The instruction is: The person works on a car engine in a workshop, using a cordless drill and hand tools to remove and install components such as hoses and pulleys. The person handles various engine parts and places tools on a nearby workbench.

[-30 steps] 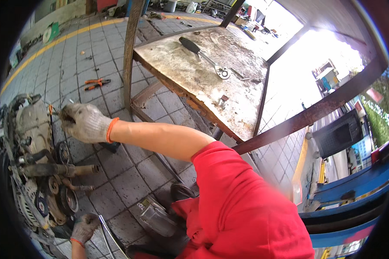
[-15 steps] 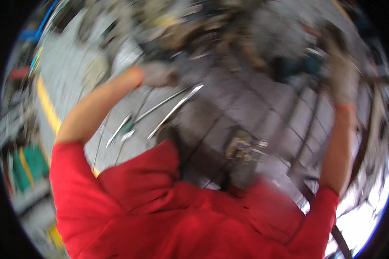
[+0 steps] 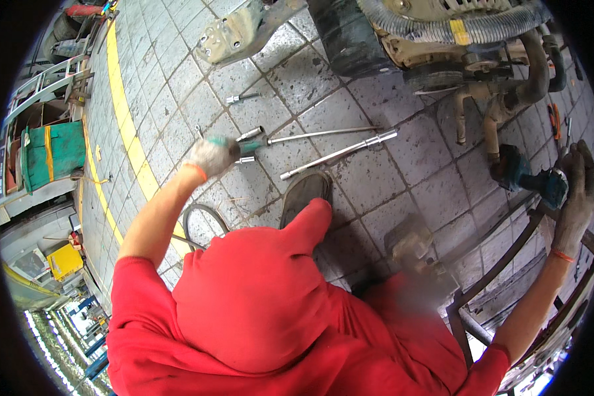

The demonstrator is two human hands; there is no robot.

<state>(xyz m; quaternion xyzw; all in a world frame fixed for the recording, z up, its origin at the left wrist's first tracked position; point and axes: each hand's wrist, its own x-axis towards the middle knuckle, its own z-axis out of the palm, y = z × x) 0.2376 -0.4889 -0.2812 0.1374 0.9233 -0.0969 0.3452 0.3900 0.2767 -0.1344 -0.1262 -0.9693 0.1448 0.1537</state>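
My left hand (image 3: 211, 158), in a pale glove with an orange cuff, is closed around the green handle (image 3: 249, 148) of a long tool. Its thin metal shaft (image 3: 327, 134) points right, low over the tiles. Beside it lie a long silver extension bar (image 3: 340, 156) and a few short sockets, one a chrome socket (image 3: 251, 132). Far to the right is my right hand (image 3: 576, 191), in a dirty grey glove, fingers stretched out. Its inner side is against the base of a teal and black cordless power tool (image 3: 531, 179); I see no grip around it.
Dirty engine parts with a ribbed hose (image 3: 442, 30) stand far right. A rusty bracket (image 3: 237, 36) lies at the back. A dark metal frame (image 3: 495, 270) is beside my right arm. At left are a yellow floor line (image 3: 129, 125) and a green box (image 3: 54, 157).
The view has steadied from blur and turned, shifting the floor and tools. My left hand has come to the green-handled tool. My right hand appears lower in the view, still beside the power tool.
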